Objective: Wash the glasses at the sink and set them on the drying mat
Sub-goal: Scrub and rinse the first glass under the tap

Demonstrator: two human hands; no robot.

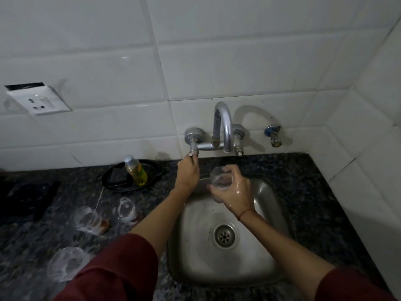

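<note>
My right hand (233, 193) grips a clear glass (221, 178) above the back of the steel sink (267, 213), just under the curved tap spout (223, 124). My left hand (188, 171) reaches up and pinches the left tap handle (193, 152). Three soapy glasses stand on the dark counter to the left: one (124, 210) nearest the sink, one (90, 220) with brown residue, and one (65, 266) by my left sleeve. A thin stream of water seems to fall from the spout; it is faint.
A bottle of yellow liquid (136, 170) lies on a black round tray (112, 181) at the back left. A dark cloth (26, 198) lies at the far left. A wall socket (38, 101) and a small blue valve (272, 133) sit on the white tiles.
</note>
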